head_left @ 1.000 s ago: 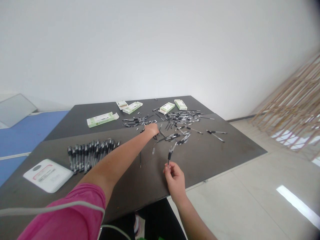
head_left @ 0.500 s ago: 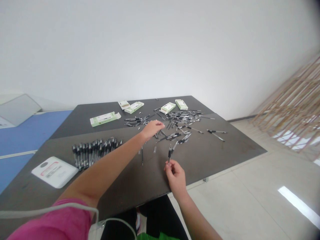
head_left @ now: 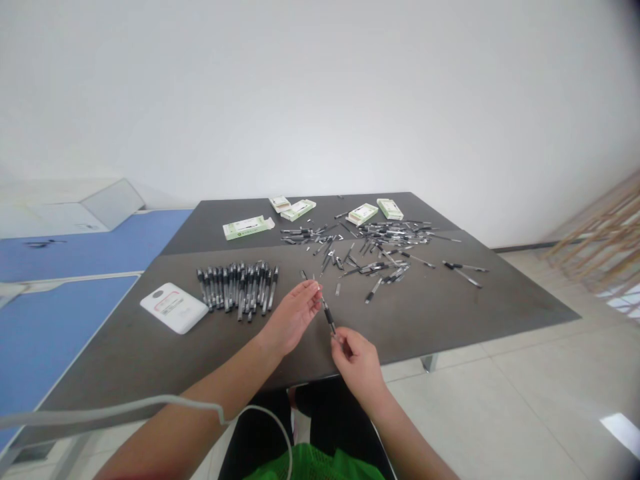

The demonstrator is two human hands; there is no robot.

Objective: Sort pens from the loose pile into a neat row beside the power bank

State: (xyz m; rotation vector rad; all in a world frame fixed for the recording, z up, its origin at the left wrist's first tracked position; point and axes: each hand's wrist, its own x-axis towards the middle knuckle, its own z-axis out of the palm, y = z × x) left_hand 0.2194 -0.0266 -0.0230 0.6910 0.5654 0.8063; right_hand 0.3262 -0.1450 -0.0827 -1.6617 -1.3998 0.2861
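My right hand [head_left: 357, 360] pinches a pen [head_left: 328, 316] by its lower end, close to the table's front edge. The pen has a black grip and slants up to the left. At its upper tip, my left hand [head_left: 299, 310] is closed, thumb and fingers pressed together around a small pale piece that I cannot make out. Left of that hand lies a row of pens [head_left: 235, 287] with black grips, side by side. Farther off to the right, loose pen parts [head_left: 390, 235] are scattered in a heap.
Green-and-white pen boxes [head_left: 247, 227] lie along the far side of the dark table [head_left: 440, 333]. A white plastic case [head_left: 174, 308] is at the left. A pale cable [head_left: 165, 400] crosses in front of my left forearm. Blue tables [head_left: 75, 327] adjoin on the left.
My left hand has come back from the scattered parts to the tip of the pen. The pen in my right hand now tilts left instead of standing upright. The view has turned left.
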